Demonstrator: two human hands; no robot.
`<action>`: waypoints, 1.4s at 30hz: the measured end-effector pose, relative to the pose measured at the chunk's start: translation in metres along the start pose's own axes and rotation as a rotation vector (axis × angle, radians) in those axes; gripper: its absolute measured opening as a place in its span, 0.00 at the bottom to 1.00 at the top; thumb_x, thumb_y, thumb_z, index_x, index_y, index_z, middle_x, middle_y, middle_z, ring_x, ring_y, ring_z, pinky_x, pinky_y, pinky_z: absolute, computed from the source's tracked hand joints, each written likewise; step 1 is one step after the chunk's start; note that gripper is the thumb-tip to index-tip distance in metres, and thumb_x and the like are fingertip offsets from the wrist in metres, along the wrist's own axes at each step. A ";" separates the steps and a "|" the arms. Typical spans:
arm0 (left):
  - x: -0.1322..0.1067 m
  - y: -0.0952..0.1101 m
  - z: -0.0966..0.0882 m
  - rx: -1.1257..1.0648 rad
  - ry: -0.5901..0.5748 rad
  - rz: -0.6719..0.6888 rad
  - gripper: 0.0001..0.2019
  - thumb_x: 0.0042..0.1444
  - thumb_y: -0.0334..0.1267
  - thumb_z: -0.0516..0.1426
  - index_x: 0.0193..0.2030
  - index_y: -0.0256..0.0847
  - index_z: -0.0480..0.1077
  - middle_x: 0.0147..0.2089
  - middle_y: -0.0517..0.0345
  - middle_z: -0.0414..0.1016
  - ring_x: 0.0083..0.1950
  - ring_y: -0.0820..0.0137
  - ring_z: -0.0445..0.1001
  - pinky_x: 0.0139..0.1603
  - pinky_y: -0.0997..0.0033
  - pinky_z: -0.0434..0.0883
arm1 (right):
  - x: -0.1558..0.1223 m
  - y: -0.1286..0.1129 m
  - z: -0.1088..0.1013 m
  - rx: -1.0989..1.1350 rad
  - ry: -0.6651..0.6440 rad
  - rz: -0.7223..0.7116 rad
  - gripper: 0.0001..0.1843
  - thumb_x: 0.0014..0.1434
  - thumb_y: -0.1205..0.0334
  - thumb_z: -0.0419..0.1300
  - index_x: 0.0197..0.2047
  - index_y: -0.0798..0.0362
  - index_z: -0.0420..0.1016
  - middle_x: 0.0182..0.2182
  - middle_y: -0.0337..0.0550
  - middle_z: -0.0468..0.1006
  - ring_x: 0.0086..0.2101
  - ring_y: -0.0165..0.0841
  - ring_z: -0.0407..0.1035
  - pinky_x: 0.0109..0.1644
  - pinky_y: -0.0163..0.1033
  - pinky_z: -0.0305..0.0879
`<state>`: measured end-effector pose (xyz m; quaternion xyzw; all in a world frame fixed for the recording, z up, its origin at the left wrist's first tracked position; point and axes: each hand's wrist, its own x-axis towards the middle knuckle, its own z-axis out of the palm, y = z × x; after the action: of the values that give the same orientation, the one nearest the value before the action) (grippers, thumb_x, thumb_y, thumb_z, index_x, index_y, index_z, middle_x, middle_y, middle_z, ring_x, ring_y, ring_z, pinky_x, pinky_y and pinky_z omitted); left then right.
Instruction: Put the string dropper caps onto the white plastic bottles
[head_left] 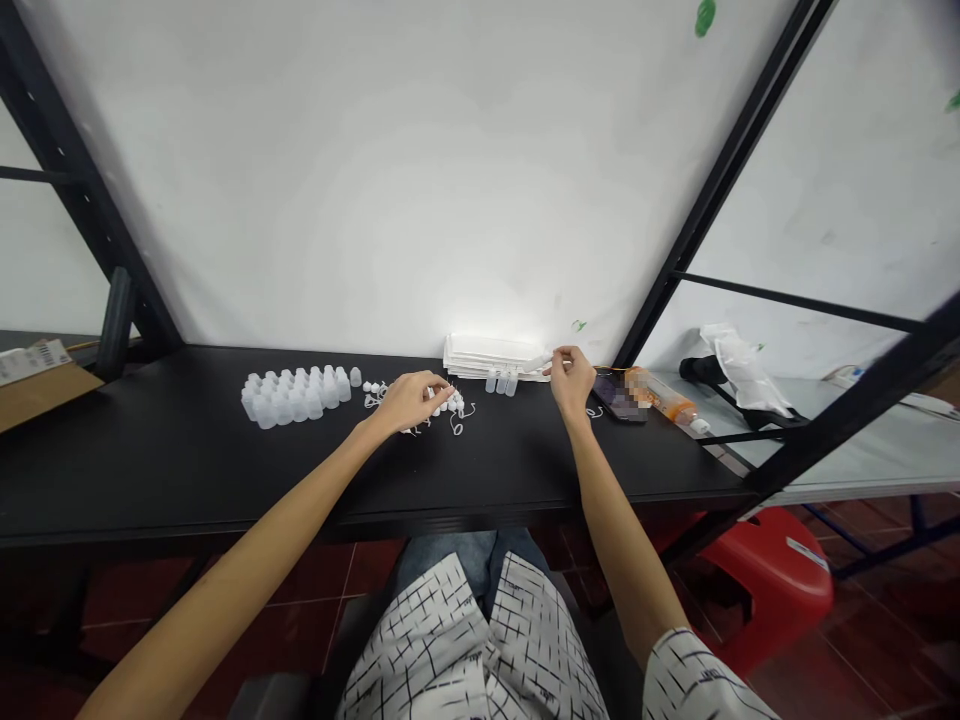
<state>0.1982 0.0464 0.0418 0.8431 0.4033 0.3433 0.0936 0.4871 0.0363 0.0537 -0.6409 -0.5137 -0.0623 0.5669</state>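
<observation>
I sit at a black table (187, 460). My left hand (411, 399) rests on it with fingers curled into a pinch over a scatter of small white caps and rings (454, 408); what it pinches is too small to name. My right hand (571, 380) is raised slightly, fingers pinched on a small white piece next to a stack of white sheets (491, 355). Three small clear bottles (501, 381) stand in front of that stack. A cluster of several small white bottles (296, 393) stands to the left.
A dark phone (616, 397) and an orange-labelled tube (667, 402) lie right of my right hand. Black rack posts (697, 220) rise at both sides. A red stool (772, 580) stands under the right shelf. A cardboard box (37, 375) sits far left.
</observation>
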 end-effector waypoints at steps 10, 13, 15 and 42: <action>0.002 -0.007 0.002 0.063 -0.004 0.039 0.18 0.60 0.48 0.51 0.37 0.40 0.78 0.35 0.54 0.77 0.31 0.68 0.70 0.34 0.70 0.61 | -0.006 0.010 0.010 -0.444 -0.276 -0.027 0.13 0.61 0.64 0.52 0.44 0.49 0.77 0.38 0.46 0.80 0.37 0.38 0.72 0.38 0.36 0.59; 0.002 -0.008 0.003 0.083 -0.019 0.046 0.18 0.60 0.49 0.51 0.36 0.40 0.77 0.35 0.54 0.77 0.31 0.69 0.70 0.34 0.70 0.61 | -0.007 0.011 0.014 -0.446 -0.319 -0.073 0.14 0.62 0.65 0.52 0.45 0.49 0.77 0.39 0.46 0.80 0.38 0.37 0.72 0.38 0.36 0.59; 0.002 -0.008 0.002 0.102 -0.030 0.048 0.19 0.61 0.49 0.50 0.36 0.40 0.77 0.35 0.54 0.77 0.31 0.69 0.70 0.34 0.70 0.61 | -0.008 0.012 0.015 -0.432 -0.330 -0.105 0.14 0.62 0.64 0.51 0.46 0.48 0.76 0.41 0.45 0.80 0.38 0.37 0.72 0.38 0.36 0.59; 0.000 -0.006 0.000 0.258 -0.096 0.005 0.18 0.61 0.48 0.50 0.38 0.42 0.77 0.41 0.57 0.78 0.35 0.67 0.73 0.31 0.70 0.61 | -0.015 0.010 0.022 -0.459 -0.272 -0.133 0.14 0.64 0.62 0.51 0.50 0.47 0.74 0.43 0.43 0.77 0.37 0.35 0.69 0.37 0.36 0.57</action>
<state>0.1944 0.0500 0.0396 0.8646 0.4370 0.2479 0.0030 0.4765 0.0472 0.0294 -0.7199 -0.5988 -0.1274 0.3272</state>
